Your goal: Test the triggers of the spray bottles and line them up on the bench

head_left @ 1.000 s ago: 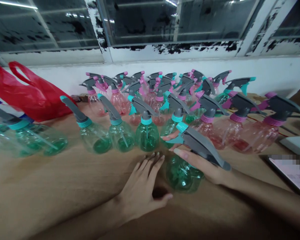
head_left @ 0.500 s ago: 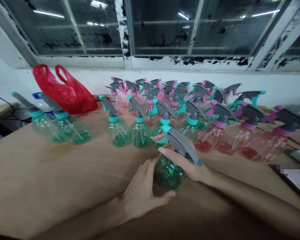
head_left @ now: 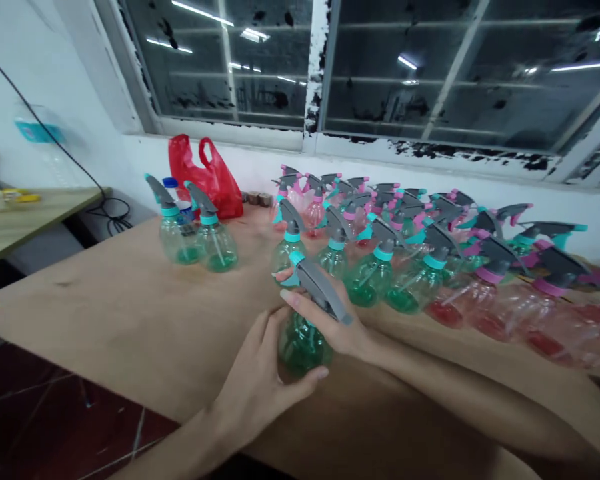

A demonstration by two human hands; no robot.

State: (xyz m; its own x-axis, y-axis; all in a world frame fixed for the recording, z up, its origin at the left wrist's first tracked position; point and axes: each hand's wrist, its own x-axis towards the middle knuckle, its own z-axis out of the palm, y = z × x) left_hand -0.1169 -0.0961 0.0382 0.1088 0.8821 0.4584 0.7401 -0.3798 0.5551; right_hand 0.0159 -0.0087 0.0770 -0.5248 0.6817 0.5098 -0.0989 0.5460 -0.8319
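Table (head_left: 130,307) | your right hand (head_left: 353,340) gripped green bottle (head_left: 303,351) neck | left hand (head_left: 253,373) cupped round, hold unclear | sprayer head (head_left: 317,283) looked on; remainder unclear

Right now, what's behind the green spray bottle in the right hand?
Another green spray bottle; its top and upper body show. The right hand and held bottle cover most of its lower part, which can't be seen.

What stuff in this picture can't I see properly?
All in the head view:
Neck of the held green bottle: mostly hidden behind the right hand.
Inside of the red bag: hidden by its own sides.
Rightmost pink bottle: partly cut off by the right edge.
Writing on the blue label, far left: too small and blurred.
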